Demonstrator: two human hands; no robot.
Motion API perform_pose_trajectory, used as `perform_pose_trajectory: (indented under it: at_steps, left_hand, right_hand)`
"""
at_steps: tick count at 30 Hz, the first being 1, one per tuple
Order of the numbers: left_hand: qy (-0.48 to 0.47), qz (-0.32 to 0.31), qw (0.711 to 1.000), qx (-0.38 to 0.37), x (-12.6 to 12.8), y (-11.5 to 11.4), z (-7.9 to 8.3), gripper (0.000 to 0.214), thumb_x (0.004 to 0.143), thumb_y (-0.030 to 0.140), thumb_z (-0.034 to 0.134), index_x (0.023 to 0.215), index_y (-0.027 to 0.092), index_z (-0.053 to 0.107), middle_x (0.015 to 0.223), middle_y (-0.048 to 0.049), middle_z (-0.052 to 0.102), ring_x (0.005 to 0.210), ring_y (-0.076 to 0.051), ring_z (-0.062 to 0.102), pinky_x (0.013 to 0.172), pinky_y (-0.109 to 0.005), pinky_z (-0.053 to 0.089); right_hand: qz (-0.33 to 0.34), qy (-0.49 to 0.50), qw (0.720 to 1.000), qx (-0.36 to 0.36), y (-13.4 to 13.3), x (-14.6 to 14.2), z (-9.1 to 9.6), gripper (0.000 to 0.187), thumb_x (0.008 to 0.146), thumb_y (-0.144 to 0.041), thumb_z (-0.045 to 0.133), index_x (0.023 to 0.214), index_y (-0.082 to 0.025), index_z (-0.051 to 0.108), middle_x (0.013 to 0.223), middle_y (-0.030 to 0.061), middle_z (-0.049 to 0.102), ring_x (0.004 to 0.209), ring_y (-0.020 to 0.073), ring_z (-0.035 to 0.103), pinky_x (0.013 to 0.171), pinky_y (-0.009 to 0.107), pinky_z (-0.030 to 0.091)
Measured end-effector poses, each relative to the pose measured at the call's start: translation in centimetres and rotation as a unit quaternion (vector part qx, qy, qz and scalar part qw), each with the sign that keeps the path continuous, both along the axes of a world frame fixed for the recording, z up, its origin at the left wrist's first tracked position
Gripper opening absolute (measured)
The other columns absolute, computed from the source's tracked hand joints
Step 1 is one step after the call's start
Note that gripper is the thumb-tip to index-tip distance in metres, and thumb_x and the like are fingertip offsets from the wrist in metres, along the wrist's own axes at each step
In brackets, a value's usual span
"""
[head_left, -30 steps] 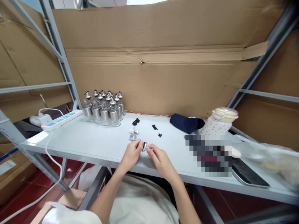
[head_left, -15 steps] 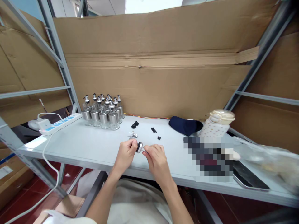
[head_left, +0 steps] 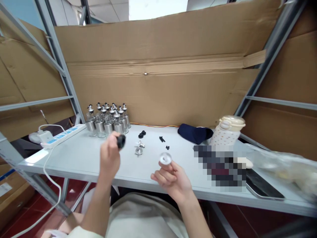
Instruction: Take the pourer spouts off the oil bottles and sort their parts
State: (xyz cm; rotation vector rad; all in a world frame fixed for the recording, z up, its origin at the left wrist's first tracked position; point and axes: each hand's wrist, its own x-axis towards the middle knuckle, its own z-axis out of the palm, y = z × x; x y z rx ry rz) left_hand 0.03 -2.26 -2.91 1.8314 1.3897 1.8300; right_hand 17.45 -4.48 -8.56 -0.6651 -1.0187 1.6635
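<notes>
Two hands apart: black stopper (head_left: 121,141) left, silver cap (head_left: 165,158) (round) right.

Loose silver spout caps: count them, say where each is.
2. One silver cap is in the right hand; the second cap lies on the white table, right of the left hand. Others may be hidden.

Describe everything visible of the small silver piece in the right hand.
The silver piece is small, round and cap-like, metallic-looking, its pale disc face turned up toward the camera. The right hand, palm up, pinches it at the fingertips, above the white table near its front edge. Nothing else touches it; finer detail is blurred.
</notes>
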Motion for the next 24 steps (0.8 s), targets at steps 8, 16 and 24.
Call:
perform_pose_trajectory:
  at_steps: [8, 16, 24]
  left_hand:
    - [0.482, -0.097, 0.855, -0.165, 1.5, 9.9, 2.0, 0.03, 0.088, 0.04, 0.042, 0.08, 0.017, 0.06, 0.082, -0.0058, 0.063, 0.073, -0.018, 0.057, 0.062, -0.025, 0.038]
    - [0.577, -0.045, 0.788, -0.209, 4.2, 17.9, -2.3, 0.021, 0.077, 0.018, 0.058, 0.097, 0.015, 0.065, 0.111, -0.015, 0.054, 0.108, -0.029, 0.051, 0.083, -0.035, 0.042]
    - [0.569, -0.059, 0.802, -0.169, 3.3, 18.1, -3.3, 0.035, 0.079, 0.018, 0.055, 0.114, 0.015, 0.056, 0.116, -0.0142, 0.051, 0.111, -0.027, 0.047, 0.089, -0.035, 0.041]
  right_hand:
    - [-0.207, -0.161, 0.961, 0.092, 2.3, 0.0, -2.9, 0.037, 0.072, -0.055, 0.057, 0.076, -0.018, 0.058, 0.067, 0.0002, 0.052, 0.057, 0.0123, 0.041, 0.058, 0.027, 0.036]
    - [-0.256, -0.198, 0.942, 0.091, 2.6, 0.5, -4.1, 0.036, 0.076, -0.049, 0.054, 0.095, -0.018, 0.059, 0.057, -0.0042, 0.042, 0.053, 0.0124, 0.038, 0.052, 0.025, 0.033]
    - [-0.268, -0.184, 0.941, 0.092, 2.3, 0.2, -3.6, 0.031, 0.071, -0.044, 0.06, 0.088, -0.02, 0.054, 0.07, -0.0019, 0.049, 0.054, 0.0107, 0.041, 0.052, 0.024, 0.036]
